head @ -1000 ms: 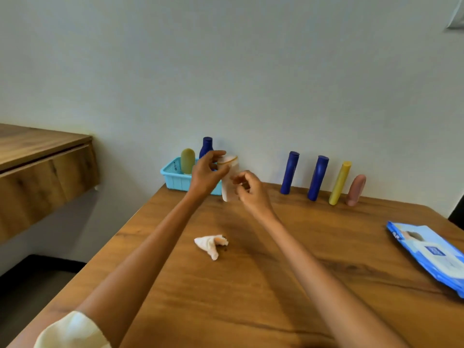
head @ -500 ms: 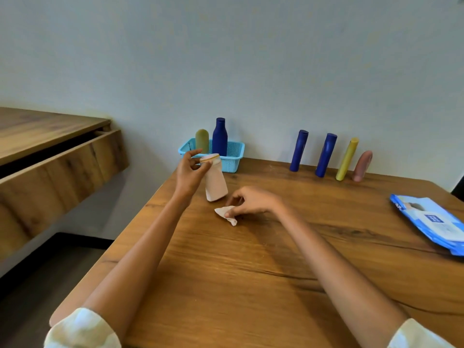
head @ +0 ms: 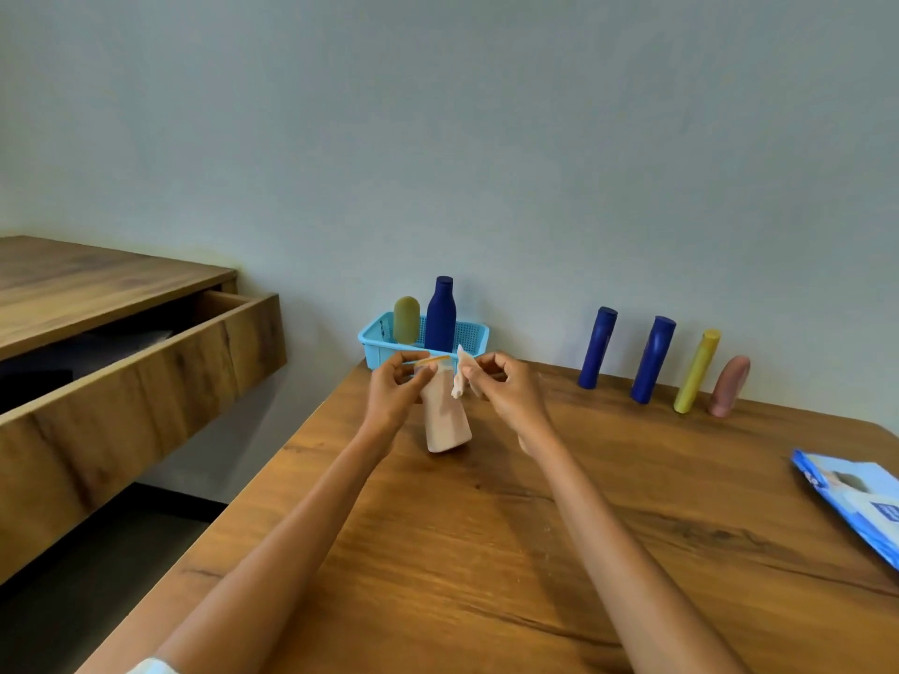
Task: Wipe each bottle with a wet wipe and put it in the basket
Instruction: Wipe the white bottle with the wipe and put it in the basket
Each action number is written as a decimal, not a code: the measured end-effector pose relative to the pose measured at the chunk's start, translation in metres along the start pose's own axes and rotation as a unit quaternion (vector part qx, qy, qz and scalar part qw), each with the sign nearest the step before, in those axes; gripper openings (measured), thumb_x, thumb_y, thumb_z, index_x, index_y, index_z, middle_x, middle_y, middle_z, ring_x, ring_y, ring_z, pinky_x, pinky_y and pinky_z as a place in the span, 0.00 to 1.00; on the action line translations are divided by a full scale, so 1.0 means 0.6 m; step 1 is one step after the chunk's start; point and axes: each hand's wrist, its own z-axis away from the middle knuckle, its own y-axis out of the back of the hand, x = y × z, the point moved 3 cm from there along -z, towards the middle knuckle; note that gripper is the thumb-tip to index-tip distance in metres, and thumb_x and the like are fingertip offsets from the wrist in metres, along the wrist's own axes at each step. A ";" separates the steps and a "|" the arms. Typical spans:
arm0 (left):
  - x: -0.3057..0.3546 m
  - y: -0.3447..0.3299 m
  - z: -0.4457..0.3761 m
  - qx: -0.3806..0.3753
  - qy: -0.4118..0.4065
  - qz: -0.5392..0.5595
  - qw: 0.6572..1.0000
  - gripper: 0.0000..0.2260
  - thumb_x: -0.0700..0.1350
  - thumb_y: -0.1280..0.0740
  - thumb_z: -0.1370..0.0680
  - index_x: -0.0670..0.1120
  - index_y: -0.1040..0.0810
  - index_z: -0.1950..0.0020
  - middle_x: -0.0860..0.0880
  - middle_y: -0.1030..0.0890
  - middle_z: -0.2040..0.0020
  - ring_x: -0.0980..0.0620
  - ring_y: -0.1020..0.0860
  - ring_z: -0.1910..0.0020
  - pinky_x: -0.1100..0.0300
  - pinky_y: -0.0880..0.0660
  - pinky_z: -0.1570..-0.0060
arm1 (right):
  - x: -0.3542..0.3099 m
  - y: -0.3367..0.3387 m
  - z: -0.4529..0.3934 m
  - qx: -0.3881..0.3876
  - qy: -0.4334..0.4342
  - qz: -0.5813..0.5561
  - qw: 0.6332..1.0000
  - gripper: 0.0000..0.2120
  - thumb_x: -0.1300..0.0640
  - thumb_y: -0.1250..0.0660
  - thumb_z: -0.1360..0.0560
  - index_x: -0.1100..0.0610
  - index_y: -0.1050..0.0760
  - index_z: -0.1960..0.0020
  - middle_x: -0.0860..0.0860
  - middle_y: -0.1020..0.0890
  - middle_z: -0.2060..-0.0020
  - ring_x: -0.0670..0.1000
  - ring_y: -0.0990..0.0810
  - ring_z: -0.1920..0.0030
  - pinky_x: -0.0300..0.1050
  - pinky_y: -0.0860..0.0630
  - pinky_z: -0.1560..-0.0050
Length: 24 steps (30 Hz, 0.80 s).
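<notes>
Left hand point(head: 394, 396) grips pale pink plastic bottle point(head: 445, 413) near its top; right hand point(head: 506, 389) pinches crumpled white wet wipe point(head: 459, 377) against it, blue plastic basket point(head: 377, 345) at 12 o'clock.

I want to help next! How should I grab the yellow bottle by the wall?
Hold the yellow bottle around its middle, reaching from the front, the table side. It is tall, thin and leans back toward the wall, with a dark blue bottle and a pink bottle close beside it, so fingers probably fit best front and back.
</notes>
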 end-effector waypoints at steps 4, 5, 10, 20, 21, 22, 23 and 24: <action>-0.010 -0.013 -0.007 -0.003 -0.003 -0.010 1.000 0.06 0.44 0.30 0.26 0.50 0.23 0.49 0.49 0.18 0.51 0.54 0.19 0.52 0.62 0.21 0.60 | 0.011 -0.016 -0.014 -0.011 -0.022 0.025 0.999 0.07 0.50 0.33 0.25 0.53 0.23 0.53 0.47 0.19 0.56 0.46 0.20 0.54 0.45 0.20 0.55; -0.011 -0.015 -0.010 -0.004 -0.001 -0.012 1.000 0.07 0.44 0.30 0.26 0.49 0.23 0.49 0.49 0.18 0.51 0.54 0.19 0.52 0.61 0.21 0.59 | 0.013 -0.018 -0.017 -0.015 -0.024 0.029 0.999 0.07 0.51 0.33 0.25 0.54 0.23 0.53 0.48 0.18 0.55 0.47 0.20 0.53 0.49 0.20 0.52; -0.020 -0.022 -0.024 -0.012 0.006 -0.008 1.000 0.09 0.45 0.29 0.27 0.48 0.23 0.48 0.50 0.18 0.51 0.54 0.19 0.52 0.61 0.21 0.58 | 0.024 -0.009 -0.023 -0.024 -0.020 0.027 0.999 0.06 0.53 0.33 0.25 0.55 0.23 0.52 0.49 0.18 0.56 0.49 0.19 0.54 0.53 0.20 0.50; -0.033 -0.053 -0.057 -0.193 0.138 0.075 0.969 0.15 0.52 0.32 0.30 0.47 0.17 0.48 0.46 0.16 0.49 0.49 0.18 0.49 0.58 0.21 0.55 | 0.034 0.028 -0.026 0.019 -0.046 0.010 0.999 0.02 0.53 0.34 0.24 0.51 0.26 0.53 0.45 0.21 0.56 0.42 0.22 0.56 0.31 0.25 0.67; -0.035 -0.056 -0.057 -0.207 0.140 0.082 0.965 0.13 0.52 0.32 0.30 0.48 0.15 0.50 0.46 0.16 0.49 0.49 0.18 0.49 0.59 0.21 0.55 | 0.034 0.030 -0.026 0.017 -0.050 -0.002 0.999 0.02 0.53 0.34 0.24 0.50 0.26 0.53 0.45 0.21 0.56 0.42 0.22 0.56 0.31 0.26 0.67; -0.036 -0.059 -0.057 -0.218 0.142 0.088 0.962 0.12 0.52 0.32 0.29 0.49 0.15 0.50 0.46 0.16 0.49 0.49 0.18 0.49 0.60 0.21 0.55 | 0.033 0.032 -0.026 0.016 -0.054 -0.007 0.998 0.02 0.53 0.34 0.24 0.50 0.26 0.53 0.45 0.21 0.56 0.42 0.21 0.56 0.31 0.25 0.67; -0.037 -0.061 -0.057 -0.226 0.143 0.090 0.959 0.12 0.52 0.32 0.29 0.49 0.15 0.50 0.46 0.16 0.49 0.49 0.18 0.48 0.60 0.21 0.55 | 0.033 0.034 -0.026 0.016 -0.059 -0.009 0.998 0.03 0.52 0.34 0.24 0.51 0.26 0.52 0.45 0.21 0.55 0.43 0.21 0.55 0.32 0.24 0.65; -0.037 -0.062 -0.058 -0.232 0.144 0.090 0.958 0.12 0.52 0.32 0.29 0.49 0.15 0.49 0.46 0.16 0.48 0.49 0.18 0.48 0.59 0.21 0.54 | 0.034 0.035 -0.027 0.014 -0.063 -0.011 0.998 0.03 0.52 0.34 0.24 0.51 0.25 0.52 0.45 0.21 0.55 0.43 0.21 0.54 0.34 0.23 0.64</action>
